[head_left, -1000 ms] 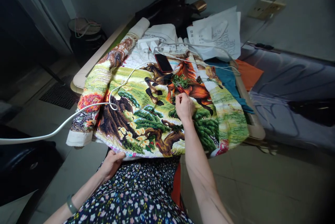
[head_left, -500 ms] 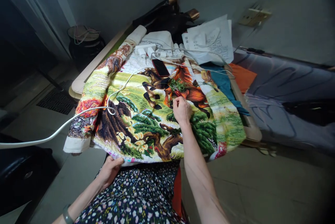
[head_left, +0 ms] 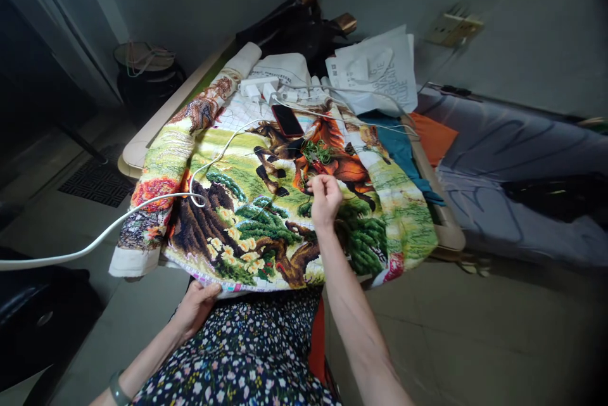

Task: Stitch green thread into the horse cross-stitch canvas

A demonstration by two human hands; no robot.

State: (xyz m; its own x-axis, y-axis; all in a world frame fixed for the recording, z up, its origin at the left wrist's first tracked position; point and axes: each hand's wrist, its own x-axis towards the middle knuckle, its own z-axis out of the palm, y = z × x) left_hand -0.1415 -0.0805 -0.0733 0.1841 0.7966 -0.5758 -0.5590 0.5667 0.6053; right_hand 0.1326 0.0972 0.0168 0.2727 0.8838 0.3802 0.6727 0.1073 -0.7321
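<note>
A large cross-stitch cloth (head_left: 247, 203) with horses, trees and flowers lies spread over a small table. My right hand (head_left: 324, 199) hovers over its middle with fingers pinched together, apparently on a fine needle or thread too small to make out. A tangle of green thread (head_left: 317, 152) lies just beyond it. My left hand (head_left: 197, 306) grips the near edge of the cloth at my lap, thumb on top.
A dark phone (head_left: 287, 120) and white chargers (head_left: 259, 87) lie at the far end of the cloth, and a white cable (head_left: 95, 241) runs off to the left. Papers (head_left: 380, 73), a black bag (head_left: 294, 26), and teal and orange cloths (head_left: 430, 140) sit behind. A bed (head_left: 517, 165) stands at right.
My right hand has lifted slightly and drawn back from the horse area, fingers still pinched. The camera shifted a little; my left hand stays on the cloth's edge.
</note>
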